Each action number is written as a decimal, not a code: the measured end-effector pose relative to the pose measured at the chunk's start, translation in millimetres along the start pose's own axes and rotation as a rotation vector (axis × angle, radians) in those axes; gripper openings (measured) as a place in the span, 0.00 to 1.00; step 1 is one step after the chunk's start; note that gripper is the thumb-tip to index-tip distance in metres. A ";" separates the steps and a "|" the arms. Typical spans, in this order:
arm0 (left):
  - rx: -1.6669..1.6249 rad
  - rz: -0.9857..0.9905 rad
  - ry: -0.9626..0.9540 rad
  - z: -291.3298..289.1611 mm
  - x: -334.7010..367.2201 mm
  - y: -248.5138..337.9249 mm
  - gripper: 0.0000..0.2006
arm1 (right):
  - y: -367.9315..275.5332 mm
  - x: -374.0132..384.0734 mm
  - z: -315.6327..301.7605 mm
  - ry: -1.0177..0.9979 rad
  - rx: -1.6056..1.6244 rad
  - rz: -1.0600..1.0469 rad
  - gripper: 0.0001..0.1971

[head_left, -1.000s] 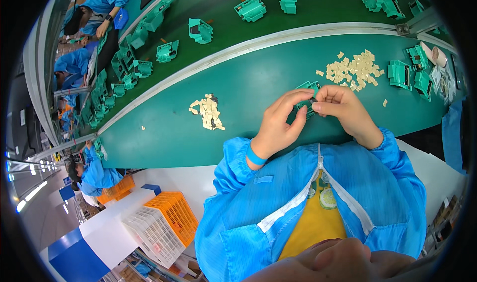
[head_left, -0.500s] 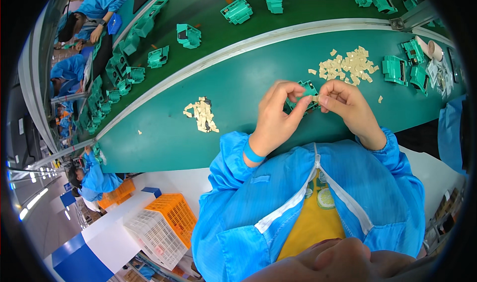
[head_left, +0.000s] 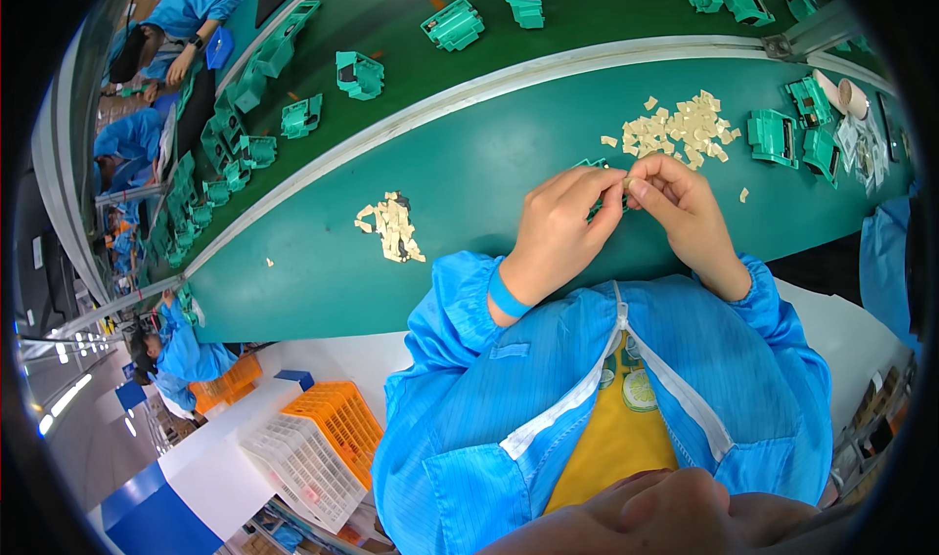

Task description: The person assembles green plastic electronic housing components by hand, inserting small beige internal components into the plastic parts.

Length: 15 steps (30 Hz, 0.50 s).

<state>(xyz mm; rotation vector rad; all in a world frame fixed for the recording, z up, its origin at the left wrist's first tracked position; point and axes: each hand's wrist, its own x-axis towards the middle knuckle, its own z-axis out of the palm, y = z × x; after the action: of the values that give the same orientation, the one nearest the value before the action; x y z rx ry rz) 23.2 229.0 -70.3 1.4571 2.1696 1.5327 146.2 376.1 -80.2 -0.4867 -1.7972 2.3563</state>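
My left hand and my right hand meet fingertip to fingertip above the near half of the green bench. Both are closed in a pinch. My right thumb and forefinger grip a small cream-coloured piece, mostly covered by the fingers; whether my left fingertips hold it too or something else is hidden. Beneath my hands lies a green plastic housing, of which only bits of the far edge show. A loose heap of small cream pieces lies just beyond my right hand.
To the left is a second pile of cream pieces. Several green housings stand at the right, beside clear plastic bags. Beyond a pale rail, more housings sit on a dark green belt. Co-workers sit along the left.
My left hand has let go of the housing's side and come to my right fingertips, covering most of the housing. Housings on the belt have shifted slightly left.
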 end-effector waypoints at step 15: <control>-0.078 -0.145 -0.058 20.5 13.0 0.8 0.07 | 11.6 -0.1 -11.4 0.113 -0.053 -0.060 0.04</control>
<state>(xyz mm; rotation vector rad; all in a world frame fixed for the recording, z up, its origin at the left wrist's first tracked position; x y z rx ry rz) 28.3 252.4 -74.3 1.2748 2.1068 1.4887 151.1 383.2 -93.9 -0.5520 -1.8014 2.2006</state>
